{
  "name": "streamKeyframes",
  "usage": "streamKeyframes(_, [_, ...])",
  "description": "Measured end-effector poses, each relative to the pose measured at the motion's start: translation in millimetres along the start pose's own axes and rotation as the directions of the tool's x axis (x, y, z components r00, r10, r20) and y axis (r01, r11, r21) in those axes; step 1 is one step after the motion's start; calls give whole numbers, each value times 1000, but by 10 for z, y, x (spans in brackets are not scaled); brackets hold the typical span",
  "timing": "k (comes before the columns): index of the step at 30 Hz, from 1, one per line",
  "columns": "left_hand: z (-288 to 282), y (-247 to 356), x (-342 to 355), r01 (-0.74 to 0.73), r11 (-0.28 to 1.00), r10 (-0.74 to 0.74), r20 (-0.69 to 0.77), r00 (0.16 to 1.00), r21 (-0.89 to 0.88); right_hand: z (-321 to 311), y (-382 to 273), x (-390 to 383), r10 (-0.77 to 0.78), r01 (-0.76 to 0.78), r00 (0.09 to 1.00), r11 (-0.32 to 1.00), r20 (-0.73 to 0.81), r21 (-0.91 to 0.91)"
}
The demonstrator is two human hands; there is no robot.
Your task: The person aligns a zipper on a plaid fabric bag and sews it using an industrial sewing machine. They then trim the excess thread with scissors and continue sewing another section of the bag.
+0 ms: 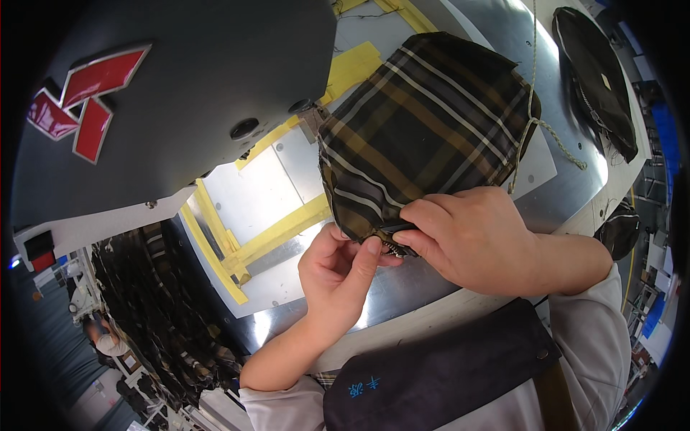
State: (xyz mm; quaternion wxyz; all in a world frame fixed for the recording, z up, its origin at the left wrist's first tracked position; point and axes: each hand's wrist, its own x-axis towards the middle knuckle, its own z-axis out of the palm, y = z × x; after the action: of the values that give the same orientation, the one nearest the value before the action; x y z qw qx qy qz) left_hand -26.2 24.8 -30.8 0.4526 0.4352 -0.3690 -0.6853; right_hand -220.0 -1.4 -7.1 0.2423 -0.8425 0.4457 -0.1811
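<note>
Shiny metal tabletop point(575, 183) spreads beneath the fingers of both hands, under bright light. At the centre, the left hand point(338, 276) pinches the near edge of a plaid cloth point(424, 129) between thumb and fingers, the thumb lying along the top. Just to its right, the right hand point(478, 233) has thumb and bent forefinger pressed together on the same edge, its other fingers curled out of sight behind. Between the two sets of fingertips, a short run of zipper point(392, 249) teeth shows at the cloth's edge.

From the fingers the cloth, dark with white and brown stripes, spreads away over the table. A thin cord point(533, 79) hangs over its right side, beyond the right fingers. Left of the left fingertips lie a white sheet point(269, 183) and strips of yellow tape point(287, 219). Farther left and beyond them stands a dark machine point(215, 79) with a red badge point(104, 75). Well to the left of the fingers, nearer the body, hangs a heap of dark striped cloth point(158, 309). Far beyond the right fingers, a dark zippered piece point(596, 79) lies by the table's edge. Nearer the body than the fingers is a dark apron point(438, 359).
</note>
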Motion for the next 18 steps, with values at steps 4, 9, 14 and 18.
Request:
streamKeyframes(4, [-5,-11,-5,-9,1000,9,6,1000,1,11,2,0,-8,8,1000,1000,-6,-6])
streamKeyframes(9, [-6,-25,-11,-7,1000,7,0,1000,26,1,8,5,-20,20,1000,999,19,-37])
streamKeyframes(14, [-9,-22,-10,-12,999,11,23,1000,35,10,37,6,-41,41,999,999,26,-34])
streamKeyframes(18, [12,16,7,-15,1000,15,10,1000,15,-11,11,12,-36,36,999,999,-18,-9])
